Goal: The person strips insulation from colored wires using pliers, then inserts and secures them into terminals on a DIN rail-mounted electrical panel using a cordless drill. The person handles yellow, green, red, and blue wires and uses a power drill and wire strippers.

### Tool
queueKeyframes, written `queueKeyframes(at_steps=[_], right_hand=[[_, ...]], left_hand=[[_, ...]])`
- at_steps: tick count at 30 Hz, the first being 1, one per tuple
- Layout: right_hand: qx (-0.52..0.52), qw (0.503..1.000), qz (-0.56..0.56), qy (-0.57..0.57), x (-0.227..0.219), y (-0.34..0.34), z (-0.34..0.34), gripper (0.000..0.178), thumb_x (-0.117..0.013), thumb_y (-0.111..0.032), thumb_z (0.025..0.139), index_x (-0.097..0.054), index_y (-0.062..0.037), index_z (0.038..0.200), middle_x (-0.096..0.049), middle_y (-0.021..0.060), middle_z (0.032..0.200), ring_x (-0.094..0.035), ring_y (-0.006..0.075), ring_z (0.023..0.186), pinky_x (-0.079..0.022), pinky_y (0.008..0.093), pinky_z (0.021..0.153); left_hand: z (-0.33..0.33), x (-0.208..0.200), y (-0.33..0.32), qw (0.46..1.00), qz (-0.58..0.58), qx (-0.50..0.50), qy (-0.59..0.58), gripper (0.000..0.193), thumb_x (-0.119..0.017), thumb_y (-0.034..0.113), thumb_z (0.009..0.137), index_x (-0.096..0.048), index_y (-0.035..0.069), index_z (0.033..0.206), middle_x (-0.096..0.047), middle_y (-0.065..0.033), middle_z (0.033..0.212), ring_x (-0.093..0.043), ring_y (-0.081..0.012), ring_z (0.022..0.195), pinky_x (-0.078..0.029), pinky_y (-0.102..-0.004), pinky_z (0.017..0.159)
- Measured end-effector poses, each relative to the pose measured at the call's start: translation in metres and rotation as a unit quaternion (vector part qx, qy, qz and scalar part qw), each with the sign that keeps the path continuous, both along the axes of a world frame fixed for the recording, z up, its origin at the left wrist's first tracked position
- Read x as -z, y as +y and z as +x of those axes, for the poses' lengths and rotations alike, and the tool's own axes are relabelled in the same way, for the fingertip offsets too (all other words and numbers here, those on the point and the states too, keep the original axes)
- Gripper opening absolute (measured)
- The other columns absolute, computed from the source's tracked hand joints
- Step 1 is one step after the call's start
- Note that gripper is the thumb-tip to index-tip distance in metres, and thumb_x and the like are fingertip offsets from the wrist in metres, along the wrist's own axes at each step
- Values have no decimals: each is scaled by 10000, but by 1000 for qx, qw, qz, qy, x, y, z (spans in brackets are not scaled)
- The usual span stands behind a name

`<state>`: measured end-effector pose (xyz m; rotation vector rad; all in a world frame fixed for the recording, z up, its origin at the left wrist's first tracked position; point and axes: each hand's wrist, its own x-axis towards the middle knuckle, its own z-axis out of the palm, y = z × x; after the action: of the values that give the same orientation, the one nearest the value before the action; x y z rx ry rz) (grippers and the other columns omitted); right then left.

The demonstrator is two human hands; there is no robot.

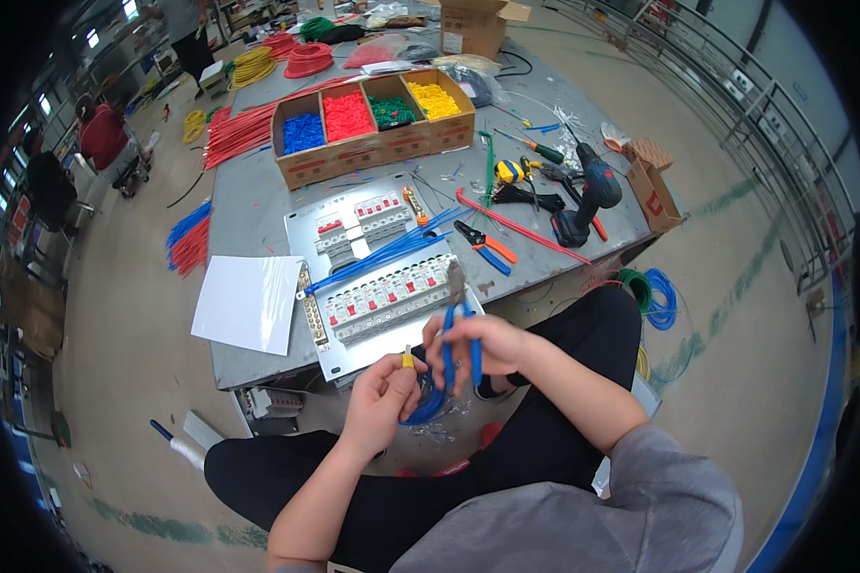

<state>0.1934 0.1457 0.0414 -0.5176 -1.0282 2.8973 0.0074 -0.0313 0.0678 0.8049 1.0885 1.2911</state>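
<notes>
My left hand is closed, with thumb and finger pinching a wire end that carries a yellow sleeve and a bare metal tip. Below it hangs a loop of blue wire; whether it is the same wire is hidden by my hand. Just to the right, my right hand grips blue-handled pliers, jaws pointing up and away. The pliers are apart from the sleeve. Behind both hands lies a metal mounting plate with rows of circuit breakers, and blue cable strips lie across it.
On the grey table, a cardboard box holds blue, red, green and yellow sleeves. A white sheet lies left of the plate. To the right are orange-and-blue wire strippers, a cordless drill and a screwdriver. People are at the far left.
</notes>
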Motion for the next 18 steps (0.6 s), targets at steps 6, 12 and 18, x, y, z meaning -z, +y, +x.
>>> queueKeyframes(at_steps=[6, 12, 18], right_hand=[[-44, 994, 52, -86, 4, -32, -4, 182, -570, -103, 971, -578, -41, 1142, -694, 123, 994, -735, 236, 893, -639, 366, 685], [-74, 953, 263, -133, 9, -21, 11, 199, -569, -118, 974, -575, -20, 1148, -653, 81, 993, -686, 184, 917, -628, 356, 749], [-138, 978, 136, -77, 24, -25, 29, 291, -541, -97, 979, -570, 3, 1250, -669, 128, 1095, -715, 246, 1009, -650, 390, 843]], left_hand=[[16, 24, -5, 998, 5, 48, 47, 295, -601, 283, 1118, -664, 6, 1198, -542, 29, 808, -406, -48, 670, -291, -230, 609], [24, 40, -4, 996, -35, 77, -10, 305, -590, 289, 1129, -656, 20, 1257, -639, 18, 975, -443, -48, 763, -359, -220, 689], [25, 44, -10, 998, -30, 62, 8, 303, -577, 284, 1131, -654, 20, 1258, -668, 5, 996, -499, -61, 807, -403, -227, 732]])
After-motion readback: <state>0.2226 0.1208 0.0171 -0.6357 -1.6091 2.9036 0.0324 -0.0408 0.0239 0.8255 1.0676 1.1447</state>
